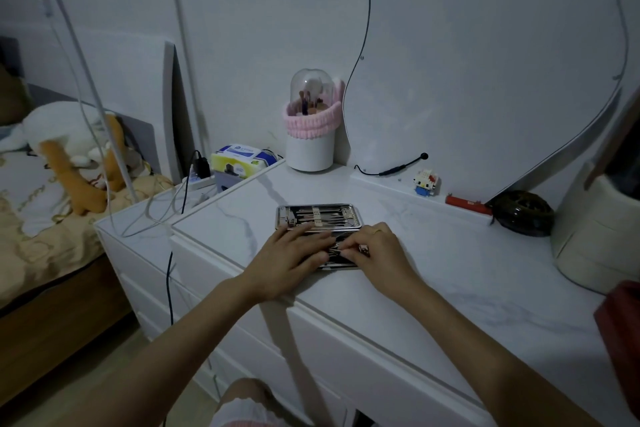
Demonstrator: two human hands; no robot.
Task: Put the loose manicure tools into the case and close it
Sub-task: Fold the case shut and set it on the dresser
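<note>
Nearest, at the middle of the white marble-look dresser top [433,288], both hands work over the manicure case [318,218], which lies opened flat. The left hand [291,256] lies flat with straight fingers pressing on the near half, at about 9 o'clock of the case. The right hand [375,248], at 3 o'clock, curls its fingertips to pinch a slim metal tool [337,248] over that half. The far half, chrome-rimmed with a dark lining, shows a row of steel tools under a pale strap. Further off, at 1 o'clock, stand a Hello Kitty block figure [426,181] and a red tube [467,204]; at 11 o'clock a tissue pack [242,158], its print too small to read; at 12 o'clock a domed brush holder [311,121].
</note>
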